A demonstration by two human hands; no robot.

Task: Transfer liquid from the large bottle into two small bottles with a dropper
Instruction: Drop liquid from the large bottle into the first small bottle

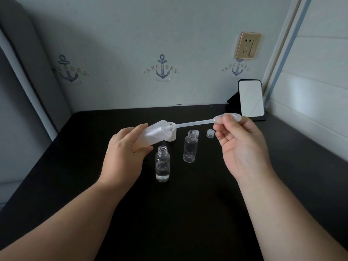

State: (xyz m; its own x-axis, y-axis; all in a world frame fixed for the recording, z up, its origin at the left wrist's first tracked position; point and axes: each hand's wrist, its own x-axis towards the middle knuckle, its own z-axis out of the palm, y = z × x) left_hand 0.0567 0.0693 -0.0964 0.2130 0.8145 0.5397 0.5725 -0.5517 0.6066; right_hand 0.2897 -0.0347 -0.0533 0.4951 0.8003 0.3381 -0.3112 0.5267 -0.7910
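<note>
My left hand (125, 156) holds the frosted large bottle (157, 132) tilted above the table, its open mouth pointing right. My right hand (240, 146) pinches the bulb of a clear plastic dropper (203, 122), which lies almost level with its tip right at the bottle's mouth. Two small clear bottles stand open on the black table: the near one (162, 163) holds some clear liquid at the bottom, the far one (190, 146) looks empty.
A white cap (172, 136) sits behind the large bottle. A small clear cap (210, 133) lies right of the far small bottle, another partly hidden behind it. A phone on a black stand (250, 98) leans at the back right. Walls enclose the black table (188, 204).
</note>
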